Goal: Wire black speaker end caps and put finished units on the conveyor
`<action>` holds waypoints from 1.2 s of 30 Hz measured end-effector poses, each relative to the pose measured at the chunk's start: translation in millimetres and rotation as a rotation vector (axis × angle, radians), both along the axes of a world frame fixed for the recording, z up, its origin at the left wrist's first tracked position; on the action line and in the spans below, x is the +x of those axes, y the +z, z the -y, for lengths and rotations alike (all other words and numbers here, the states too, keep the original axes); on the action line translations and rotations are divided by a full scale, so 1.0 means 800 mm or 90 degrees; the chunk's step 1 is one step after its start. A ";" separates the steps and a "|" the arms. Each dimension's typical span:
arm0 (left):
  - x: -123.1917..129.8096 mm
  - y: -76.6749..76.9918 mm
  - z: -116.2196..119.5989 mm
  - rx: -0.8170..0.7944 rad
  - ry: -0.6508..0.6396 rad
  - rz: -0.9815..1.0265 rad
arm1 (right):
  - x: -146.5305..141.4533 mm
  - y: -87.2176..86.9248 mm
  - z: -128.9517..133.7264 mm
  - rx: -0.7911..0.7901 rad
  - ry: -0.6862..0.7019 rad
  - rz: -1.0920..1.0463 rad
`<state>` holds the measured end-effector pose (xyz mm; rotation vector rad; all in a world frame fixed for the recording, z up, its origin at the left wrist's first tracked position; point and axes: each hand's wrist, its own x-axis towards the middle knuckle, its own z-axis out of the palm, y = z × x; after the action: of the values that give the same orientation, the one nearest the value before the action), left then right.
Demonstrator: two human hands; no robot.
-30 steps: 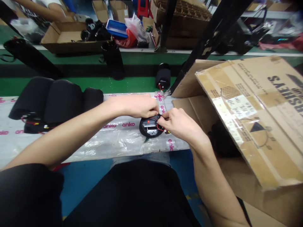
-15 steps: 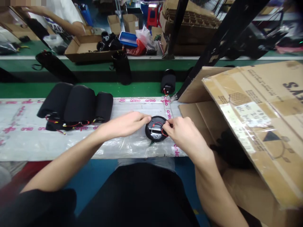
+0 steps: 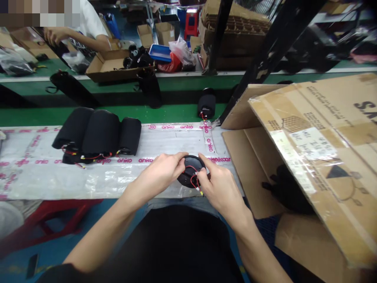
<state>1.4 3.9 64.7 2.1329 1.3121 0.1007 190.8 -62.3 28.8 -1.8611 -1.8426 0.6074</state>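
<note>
A round black piece [image 3: 188,181] with red wires and small white and yellow connectors stands near the front edge of the plastic-covered table [image 3: 160,137]. My left hand [image 3: 169,169] grips its left rim between thumb and fingers. On the other side, my right hand [image 3: 216,177] holds the right rim, its thumb pressed on the face by the wires. Several black fabric-covered cylinders [image 3: 100,131] with similar wires lie together to the left. Another small black cylinder [image 3: 206,104] stands on the green surface behind.
An open cardboard box [image 3: 318,157] with black items inside is at the right. A dark post [image 3: 256,59] rises behind it. A shallow carton [image 3: 108,65] and a person's hand [image 3: 55,35] are across the bench. A red stool [image 3: 55,220] is at lower left.
Both hands and the round piece have come slightly nearer to me. My left hand now grips the rim, and my right hand has gone from pinching the wires to holding the right side.
</note>
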 end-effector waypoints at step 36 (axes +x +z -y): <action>-0.028 -0.093 0.002 0.284 0.075 0.375 | 0.056 -0.099 0.002 -0.018 -0.009 0.018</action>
<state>-20.6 2.3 -9.4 2.1197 1.1167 1.0706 235.9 -63.8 -50.4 -1.9086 -1.8457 0.6075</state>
